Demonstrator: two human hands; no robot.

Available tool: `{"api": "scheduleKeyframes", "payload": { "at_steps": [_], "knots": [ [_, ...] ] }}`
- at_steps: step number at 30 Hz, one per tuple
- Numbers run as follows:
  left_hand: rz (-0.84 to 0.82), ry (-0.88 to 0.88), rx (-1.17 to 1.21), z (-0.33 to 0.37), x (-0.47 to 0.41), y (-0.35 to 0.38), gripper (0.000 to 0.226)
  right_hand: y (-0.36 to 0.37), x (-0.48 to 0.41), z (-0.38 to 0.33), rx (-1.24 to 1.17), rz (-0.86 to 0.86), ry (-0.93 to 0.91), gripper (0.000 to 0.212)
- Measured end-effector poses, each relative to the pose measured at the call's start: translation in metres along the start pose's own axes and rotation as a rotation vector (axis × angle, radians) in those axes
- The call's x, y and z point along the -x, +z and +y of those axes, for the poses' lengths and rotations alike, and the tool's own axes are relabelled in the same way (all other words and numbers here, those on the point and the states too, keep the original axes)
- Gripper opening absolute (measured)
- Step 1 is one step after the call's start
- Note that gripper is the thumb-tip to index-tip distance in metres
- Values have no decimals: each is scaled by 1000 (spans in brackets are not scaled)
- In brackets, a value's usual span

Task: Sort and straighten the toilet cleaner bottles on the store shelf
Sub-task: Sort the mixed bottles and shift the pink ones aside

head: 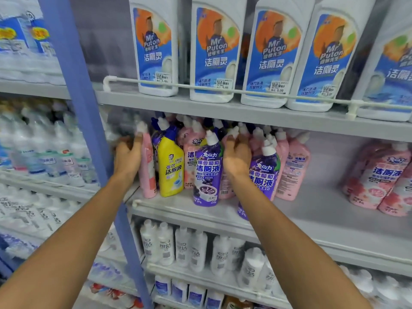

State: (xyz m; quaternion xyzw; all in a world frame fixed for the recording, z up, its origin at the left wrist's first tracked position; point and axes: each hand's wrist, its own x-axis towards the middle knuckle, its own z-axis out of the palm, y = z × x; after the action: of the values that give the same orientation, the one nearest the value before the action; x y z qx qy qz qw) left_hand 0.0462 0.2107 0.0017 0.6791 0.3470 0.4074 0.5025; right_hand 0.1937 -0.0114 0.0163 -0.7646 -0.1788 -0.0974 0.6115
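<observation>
Toilet cleaner bottles (191,161) cluster on middle shelf (312,210), centre. Left hand (128,157) at their 9 o'clock grips pink bottle (147,175); right hand (236,158) at 3 o'clock of purple bottle (207,172), fingers curled, hold unclear.

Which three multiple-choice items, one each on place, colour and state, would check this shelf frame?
1. Where does the yellow bottle stand?
A. top shelf
B. middle shelf
C. bottom shelf

2. What colour is the bottle in the left hand's grip?
A. pink
B. white
C. green

3. How does the front purple bottle stand?
A. lying flat
B. upside down
C. upright, cap up

Answers:
1 B: it stands on the middle shelf among pink and purple bottles.
2 A: the fingers curl round the leftmost pink bottle.
3 C: its white cap points up.
</observation>
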Motion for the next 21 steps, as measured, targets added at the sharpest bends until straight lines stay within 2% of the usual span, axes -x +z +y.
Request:
{"api": "scheduleKeyframes", "payload": {
  "at_steps": [3, 6, 9, 11, 15, 18, 21],
  "knots": [
    [-65, 19, 10, -10, -9, 3, 56, 7, 2, 2, 63, 41, -16, 26],
    [-69, 47, -8, -18, -8, 6, 49, 12, 6, 5, 88, 78, -35, 24],
    [-52, 83, -29, -20, -7, 8, 44, 18, 2, 12, 184, 161, -44, 48],
    [-59, 97, -45, -22, -9, 6, 51, 18, 2, 10, 309, 147, 13, 55],
    [-73, 84, -89, -25, -10, 2, 70, 13, 6, 6, 501, 138, 49, 48],
    [-97, 84, -98, -24, -4, 2, 76, 13, 9, 7, 511, 166, 7, 49],
    [-154, 99, -54, -28, 2, 3, 71, 12, 11, 7, 448, 161, 12, 51]
  ]
}}
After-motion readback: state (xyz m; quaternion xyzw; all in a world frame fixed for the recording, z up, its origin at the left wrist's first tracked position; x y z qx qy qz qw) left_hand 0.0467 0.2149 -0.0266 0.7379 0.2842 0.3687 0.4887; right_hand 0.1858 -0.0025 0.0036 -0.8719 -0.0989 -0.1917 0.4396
